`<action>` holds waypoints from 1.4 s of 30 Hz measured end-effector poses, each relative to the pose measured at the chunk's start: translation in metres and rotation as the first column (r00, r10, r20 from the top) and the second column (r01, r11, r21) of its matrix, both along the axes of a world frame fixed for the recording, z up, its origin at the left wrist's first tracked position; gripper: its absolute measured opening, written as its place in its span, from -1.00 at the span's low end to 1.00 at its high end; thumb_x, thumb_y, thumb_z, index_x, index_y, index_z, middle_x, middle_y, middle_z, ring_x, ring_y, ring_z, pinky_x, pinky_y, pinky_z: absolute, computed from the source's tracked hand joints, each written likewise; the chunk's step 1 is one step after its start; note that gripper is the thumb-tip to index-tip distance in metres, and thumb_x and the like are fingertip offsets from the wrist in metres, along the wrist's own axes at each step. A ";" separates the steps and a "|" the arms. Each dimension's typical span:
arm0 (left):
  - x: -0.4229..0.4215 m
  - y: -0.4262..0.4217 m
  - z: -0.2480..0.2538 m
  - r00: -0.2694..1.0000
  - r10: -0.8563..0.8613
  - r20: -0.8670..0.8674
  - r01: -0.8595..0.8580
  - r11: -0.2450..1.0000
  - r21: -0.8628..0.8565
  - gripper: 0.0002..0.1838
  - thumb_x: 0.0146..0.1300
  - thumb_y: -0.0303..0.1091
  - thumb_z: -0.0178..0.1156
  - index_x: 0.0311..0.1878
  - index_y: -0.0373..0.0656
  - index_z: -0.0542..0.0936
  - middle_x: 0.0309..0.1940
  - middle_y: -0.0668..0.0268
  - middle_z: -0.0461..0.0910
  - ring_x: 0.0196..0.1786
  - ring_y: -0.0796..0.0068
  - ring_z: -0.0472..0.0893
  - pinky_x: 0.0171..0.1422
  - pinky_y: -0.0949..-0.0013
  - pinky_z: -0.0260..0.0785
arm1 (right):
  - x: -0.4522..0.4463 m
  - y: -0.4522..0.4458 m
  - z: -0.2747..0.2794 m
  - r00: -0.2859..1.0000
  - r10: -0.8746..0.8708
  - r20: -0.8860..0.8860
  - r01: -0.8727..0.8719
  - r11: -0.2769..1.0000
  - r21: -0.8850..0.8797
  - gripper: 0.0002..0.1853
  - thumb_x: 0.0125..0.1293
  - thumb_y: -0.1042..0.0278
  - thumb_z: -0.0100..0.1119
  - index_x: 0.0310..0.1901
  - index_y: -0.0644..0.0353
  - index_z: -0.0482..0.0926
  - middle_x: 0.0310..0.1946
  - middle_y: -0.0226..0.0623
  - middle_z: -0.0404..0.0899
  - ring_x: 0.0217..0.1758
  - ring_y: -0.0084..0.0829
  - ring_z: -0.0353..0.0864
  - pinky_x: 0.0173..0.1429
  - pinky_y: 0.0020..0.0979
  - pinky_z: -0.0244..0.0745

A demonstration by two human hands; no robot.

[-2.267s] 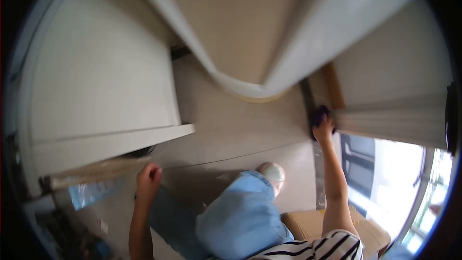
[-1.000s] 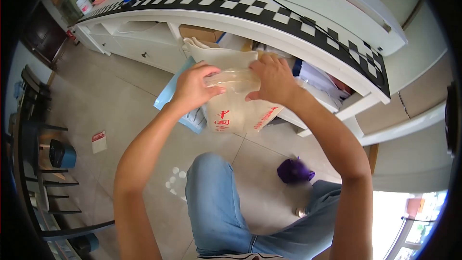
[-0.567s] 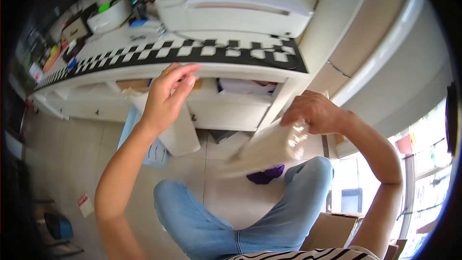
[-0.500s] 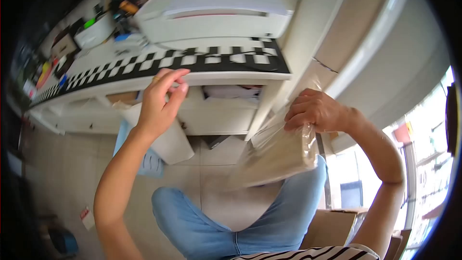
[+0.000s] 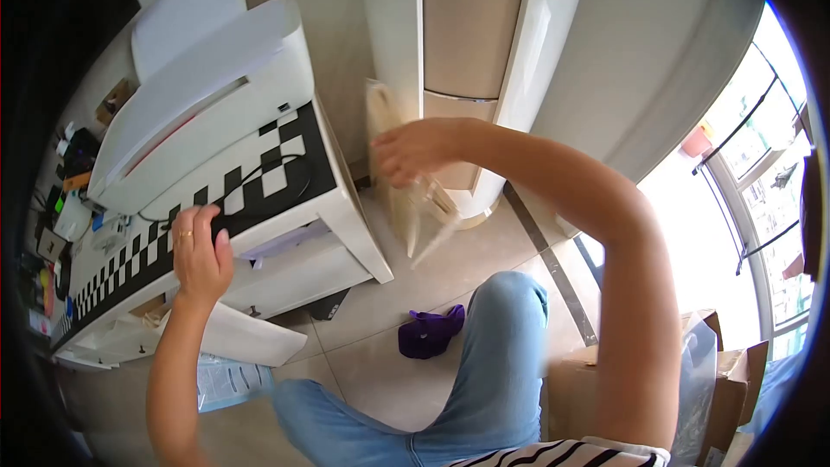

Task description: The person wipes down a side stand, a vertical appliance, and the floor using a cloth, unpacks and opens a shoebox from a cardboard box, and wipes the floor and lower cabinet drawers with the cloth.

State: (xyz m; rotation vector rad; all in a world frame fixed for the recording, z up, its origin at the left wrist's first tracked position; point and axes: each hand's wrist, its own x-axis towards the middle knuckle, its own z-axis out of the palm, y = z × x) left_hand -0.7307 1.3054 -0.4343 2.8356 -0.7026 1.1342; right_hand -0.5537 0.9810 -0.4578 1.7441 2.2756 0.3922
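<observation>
A clear plastic bag with something flat and beige inside hangs in my right hand. The hand grips it partway up, beside the tall beige and white cabinet-like unit. Motion blurs the bag's lower end, above the floor tiles. My left hand is raised at the front edge of the white table, its fingers loosely bent and thumb apart, with a ring on one finger. Nothing shows in that hand; whether it touches the checkered table runner I cannot tell.
A white printer stands on the table, a black cable before it. A purple cloth item lies on the floor by my knee. Leaning white panel and blue printed package are lower left; cardboard boxes are right.
The view has turned right. My right hand has carried the plastic bag away from my lap toward the gap between table and tall unit. The purple item has come into sight.
</observation>
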 end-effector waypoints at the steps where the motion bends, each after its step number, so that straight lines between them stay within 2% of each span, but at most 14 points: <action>1: 0.001 0.000 -0.002 1.000 -0.001 0.003 0.001 1.000 0.026 -0.71 0.06 -0.37 -0.05 -0.15 -0.31 0.38 -0.26 0.06 0.34 -0.19 0.09 0.34 -0.08 0.16 0.17 | 0.019 0.008 -0.005 1.000 -0.001 -0.026 0.002 0.999 0.034 -0.88 -0.08 0.48 0.06 -0.47 -0.02 0.48 -0.37 -0.47 0.46 -0.06 -0.42 0.41 0.28 -0.29 0.12; 3: 0.001 0.002 -0.002 1.000 0.013 0.011 -0.013 0.998 0.056 -0.71 0.07 -0.35 -0.07 -0.16 -0.32 0.38 -0.27 0.06 0.33 -0.20 0.09 0.34 -0.09 0.17 0.17 | 0.050 0.022 -0.017 0.999 0.015 -0.047 -0.011 0.997 0.074 -0.85 -0.09 0.49 0.07 -0.45 -0.03 0.50 -0.34 -0.48 0.48 -0.04 -0.41 0.40 0.28 -0.30 0.12; 5: 0.000 -0.001 0.000 1.000 0.024 -0.019 -0.023 0.998 0.059 -0.71 0.08 -0.33 -0.10 -0.18 -0.34 0.38 -0.28 0.05 0.33 -0.23 0.09 0.34 -0.11 0.17 0.17 | 0.075 0.041 -0.028 0.964 -0.261 0.043 0.260 0.965 0.030 -0.86 0.02 0.42 0.03 -0.37 -0.03 0.54 -0.30 -0.51 0.49 -0.02 -0.38 0.40 0.23 -0.21 0.17; 6: 0.000 -0.002 -0.001 0.999 0.024 -0.022 -0.023 0.998 0.059 -0.70 0.09 -0.31 -0.11 -0.19 -0.34 0.38 -0.30 0.05 0.32 -0.25 0.09 0.33 -0.13 0.17 0.17 | 0.087 0.053 -0.034 0.968 -0.245 0.046 0.244 0.969 0.034 -0.86 0.02 0.42 0.03 -0.37 -0.03 0.54 -0.30 -0.51 0.49 -0.02 -0.38 0.40 0.23 -0.21 0.17; 7: 0.000 -0.001 -0.001 0.999 0.026 -0.021 -0.025 0.997 0.070 -0.70 0.09 -0.31 -0.11 -0.20 -0.34 0.38 -0.31 0.06 0.32 -0.26 0.10 0.34 -0.14 0.17 0.17 | 0.097 0.065 -0.039 0.857 -0.509 0.080 0.510 0.860 0.005 -0.90 0.03 0.41 0.03 -0.40 0.01 0.52 -0.29 -0.46 0.50 -0.06 -0.40 0.42 0.16 -0.24 0.25; 8: 0.000 0.000 -0.001 0.999 0.030 -0.020 -0.028 0.997 0.077 -0.71 0.10 -0.30 -0.12 -0.20 -0.33 0.38 -0.32 0.06 0.32 -0.27 0.10 0.34 -0.15 0.17 0.17 | 0.108 0.075 -0.041 0.676 -0.727 0.122 0.734 0.679 -0.013 -0.94 0.05 0.40 0.03 -0.42 0.05 0.50 -0.29 -0.42 0.50 -0.09 -0.41 0.44 0.08 -0.26 0.32; 10: 0.001 0.002 -0.002 0.999 0.029 -0.020 -0.028 0.996 0.079 -0.70 0.09 -0.27 -0.12 -0.23 -0.32 0.40 -0.33 0.07 0.32 -0.30 0.12 0.34 -0.19 0.17 0.18 | 0.145 0.095 -0.044 0.450 -0.890 0.071 0.882 0.455 0.122 -0.92 0.06 0.38 0.02 -0.38 0.04 0.50 -0.29 -0.41 0.50 -0.09 -0.41 0.44 0.08 -0.23 0.32; 16: 0.004 0.006 -0.005 0.999 0.021 0.042 -0.025 0.994 0.103 -0.67 0.12 -0.18 -0.16 -0.27 -0.26 0.41 -0.40 0.16 0.30 -0.43 0.24 0.33 -0.33 0.23 0.19 | 0.230 0.130 -0.056 0.196 -0.968 -0.155 0.908 0.120 0.401 -0.85 0.09 0.31 0.00 -0.28 0.00 0.49 -0.28 -0.39 0.50 -0.06 -0.39 0.43 0.06 -0.14 0.32; 22: 0.003 0.009 -0.007 0.998 0.054 0.013 -0.055 0.992 0.111 -0.66 0.13 -0.14 -0.19 -0.29 -0.23 0.42 -0.40 0.18 0.29 -0.45 0.29 0.31 -0.35 0.26 0.18 | 0.276 0.142 -0.070 0.075 -0.952 -0.296 0.855 -0.091 0.510 -0.78 0.12 0.24 -0.01 -0.18 -0.03 0.49 -0.27 -0.36 0.50 -0.04 -0.37 0.42 0.05 -0.06 0.31; 28: 0.003 0.009 -0.007 0.998 0.055 0.009 -0.055 0.994 0.094 -0.65 0.12 -0.13 -0.16 -0.27 -0.22 0.43 -0.38 0.18 0.31 -0.43 0.26 0.34 -0.33 0.23 0.20 | 0.271 0.139 -0.087 0.085 -0.941 -0.329 0.764 -0.150 0.627 -0.70 0.15 0.18 -0.03 -0.07 -0.07 0.48 -0.26 -0.34 0.50 -0.01 -0.35 0.41 0.03 0.03 0.31; 30: 0.006 0.008 -0.007 0.999 0.031 0.036 -0.034 0.995 0.093 -0.66 0.09 -0.13 -0.11 -0.27 -0.21 0.44 -0.38 0.17 0.33 -0.43 0.25 0.35 -0.32 0.22 0.22 | 0.248 0.133 -0.080 0.242 -0.887 -0.395 0.892 0.043 0.449 -0.64 0.12 0.19 0.01 -0.02 -0.01 0.44 -0.24 -0.19 0.48 -0.06 -0.30 0.44 0.02 -0.05 0.35; 32: 0.008 0.006 -0.006 0.999 0.015 0.045 -0.017 0.998 0.063 -0.68 0.08 -0.15 -0.08 -0.27 -0.21 0.46 -0.40 0.18 0.35 -0.42 0.25 0.37 -0.31 0.23 0.24 | 0.241 0.131 -0.099 0.286 -0.875 -0.391 0.905 0.112 0.411 -0.66 0.11 0.19 0.01 -0.05 0.00 0.45 -0.24 -0.20 0.48 -0.07 -0.30 0.45 0.01 -0.07 0.35; 35: 0.007 0.005 -0.007 0.999 0.001 0.050 -0.002 1.000 0.028 -0.69 0.10 -0.17 -0.09 -0.27 -0.22 0.46 -0.42 0.22 0.35 -0.45 0.27 0.36 -0.31 0.27 0.25 | 0.227 0.116 -0.124 0.266 -0.897 -0.353 0.922 0.130 0.365 -0.69 0.10 0.20 0.02 -0.09 0.01 0.45 -0.24 -0.22 0.48 -0.08 -0.30 0.45 0.00 -0.09 0.36; 42: 0.010 0.009 -0.009 0.996 -0.021 0.088 0.015 0.997 0.071 -0.68 0.14 -0.19 -0.14 -0.28 -0.24 0.47 -0.44 0.21 0.35 -0.49 0.33 0.36 -0.42 0.32 0.18 | 0.226 0.047 -0.193 0.102 -0.961 -0.256 0.975 0.046 0.217 -0.76 0.09 0.22 0.04 -0.19 0.04 0.47 -0.24 -0.25 0.49 -0.10 -0.30 0.47 -0.02 -0.14 0.38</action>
